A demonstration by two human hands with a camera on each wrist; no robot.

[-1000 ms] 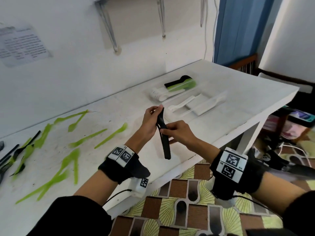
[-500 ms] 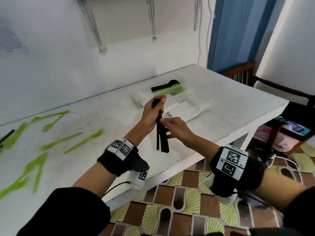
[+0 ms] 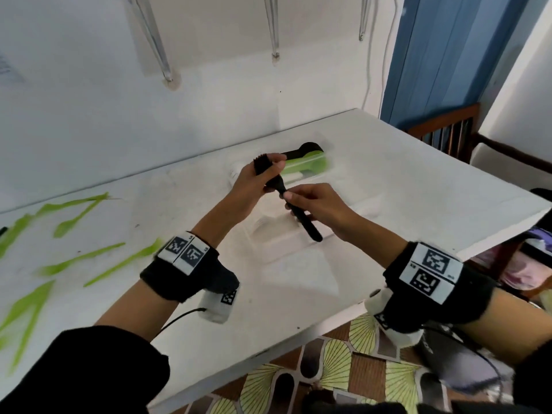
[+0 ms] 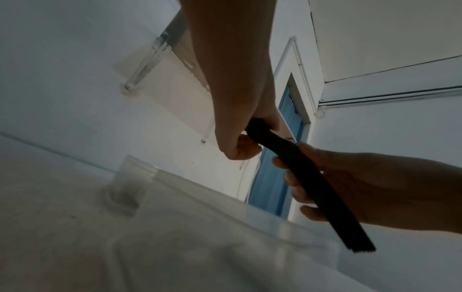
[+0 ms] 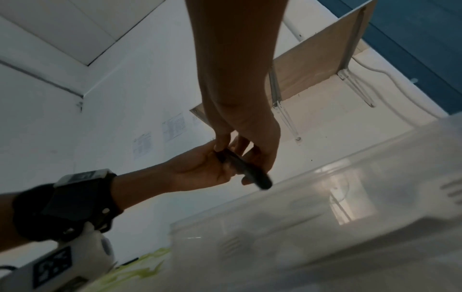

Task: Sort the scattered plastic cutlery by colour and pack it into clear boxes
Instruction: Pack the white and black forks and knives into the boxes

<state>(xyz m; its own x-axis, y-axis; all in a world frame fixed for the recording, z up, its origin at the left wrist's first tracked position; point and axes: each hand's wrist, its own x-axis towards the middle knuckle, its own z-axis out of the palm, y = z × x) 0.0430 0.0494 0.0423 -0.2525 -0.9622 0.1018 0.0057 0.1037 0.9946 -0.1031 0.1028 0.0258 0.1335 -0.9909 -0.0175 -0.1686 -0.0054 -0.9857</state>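
Both hands (image 3: 254,186) hold black forks (image 3: 286,195) (stacked), above box (image 3: 286,234).

Black forks (image 3: 286,195) stacked, tilted above clear box (image 3: 286,234)

My head view is bright and evenly lit, though the green cutlery (image 3: 44,264) at the left edge smears with motion blur. Both wrist views look dim and grainy, with blurred clear boxes (image 5: 325,207) below.
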